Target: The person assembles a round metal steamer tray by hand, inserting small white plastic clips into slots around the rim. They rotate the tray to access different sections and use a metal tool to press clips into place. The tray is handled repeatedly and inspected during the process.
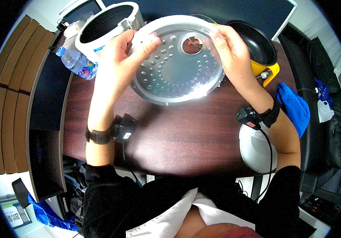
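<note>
Both hands hold up a round rice cooker lid (178, 75) above the table. Its silvery metal inside, dotted with small dimples and pierced by a round hole, is turned toward me. My left hand (121, 55) grips the left rim, with the thumb laid over the metal. At the upper right rim is my right hand (230, 49), its thumb on the near face and its other fingers partly hidden behind. Just beyond my left hand stands the white rice cooker body (87, 44) with its dark interior showing. A black pan (255, 41) sits in something yellow beyond my right hand.
A water bottle (75, 63) lies against the cooker body. Under my right forearm is a smooth pale rounded object (253, 152). A blue cloth (293, 107) hangs at the right edge of the brown table (186, 139). Cables run from black devices on both wrists.
</note>
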The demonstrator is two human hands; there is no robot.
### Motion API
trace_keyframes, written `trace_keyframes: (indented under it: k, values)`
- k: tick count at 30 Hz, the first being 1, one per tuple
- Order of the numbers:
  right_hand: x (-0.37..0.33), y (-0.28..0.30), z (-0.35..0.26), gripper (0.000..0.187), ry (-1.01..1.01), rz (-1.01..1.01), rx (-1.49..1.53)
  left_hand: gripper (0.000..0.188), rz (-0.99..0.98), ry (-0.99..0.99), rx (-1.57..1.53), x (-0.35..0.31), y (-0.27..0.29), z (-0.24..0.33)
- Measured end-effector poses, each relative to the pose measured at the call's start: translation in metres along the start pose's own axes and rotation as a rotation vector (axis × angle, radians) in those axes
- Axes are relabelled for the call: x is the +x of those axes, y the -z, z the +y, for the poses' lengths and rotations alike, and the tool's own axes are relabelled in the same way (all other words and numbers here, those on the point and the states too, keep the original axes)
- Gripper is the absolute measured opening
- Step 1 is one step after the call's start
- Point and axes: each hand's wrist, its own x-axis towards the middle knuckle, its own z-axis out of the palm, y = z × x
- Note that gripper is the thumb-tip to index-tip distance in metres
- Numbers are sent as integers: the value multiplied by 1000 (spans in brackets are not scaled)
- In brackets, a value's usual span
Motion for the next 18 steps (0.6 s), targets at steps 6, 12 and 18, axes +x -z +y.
trace_keyframes:
  k: [6, 12, 18]
  values:
    - [-1, 0, 2, 29, -83, -22, 42, 35, -65, 9, -35, 1, 3, -5]
    - [-1, 2, 8, 27, -138, -34, 88, 36, -124, 45, 7, 0, 7, 5]
    - [1, 2, 19, 25, -113, -9, 125, 36, -246, 74, -134, 1, 15, 1]
